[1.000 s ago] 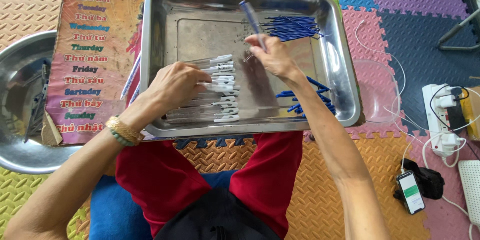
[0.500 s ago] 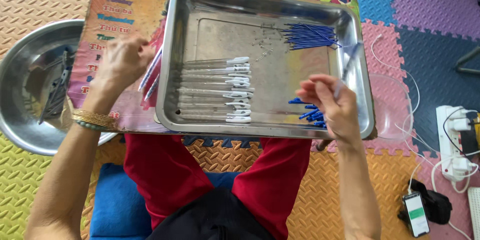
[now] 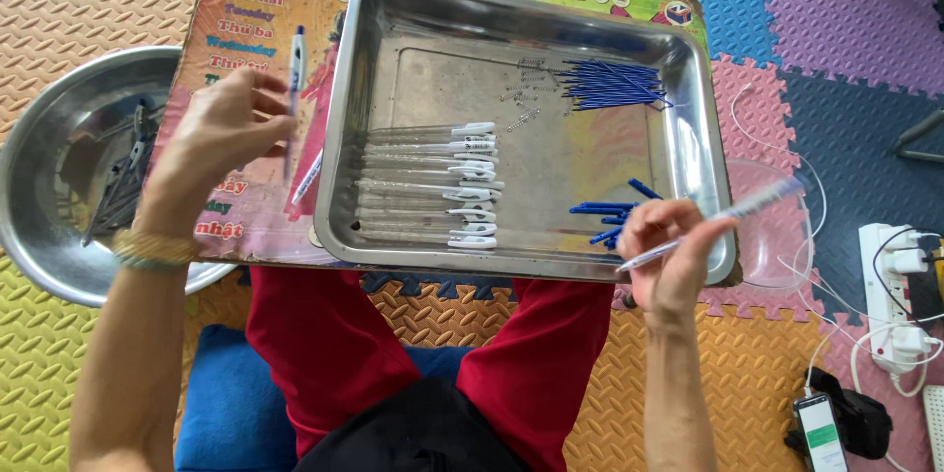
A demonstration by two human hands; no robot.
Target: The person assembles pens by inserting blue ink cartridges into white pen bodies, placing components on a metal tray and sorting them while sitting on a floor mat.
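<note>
Holding a slim clear plastic pen barrel between fingertips and thumb, the right hand hovers over the near right corner of the shallow rectangular stainless-steel tray. The barrel slants up and away to the right, past the tray's rim. The left hand is raised outside the tray's left wall, fingers closed around an assembled white-and-blue ballpoint pen held nearly upright above the colourful printed cardboard sheet under the tray.

Between the two hands, inside the tray, lies a neat row of clear pen barrels with white clips. Just beside the right hand's fingers sits a small scatter of blue pen caps; farther from it, toward the tray's far side, a bundle of thin blue ink refills rests near a few tiny metal springs. Left of the left hand stands a round steel bowl holding dark pen parts. Another pen lies on the sheet below the left hand.

The barrels look light, stiff and smooth, likely slippery and apt to roll on the steel; a pinch near the middle seems the steadiest grip. The refills look thin and bendable, better lifted along their length.
</note>
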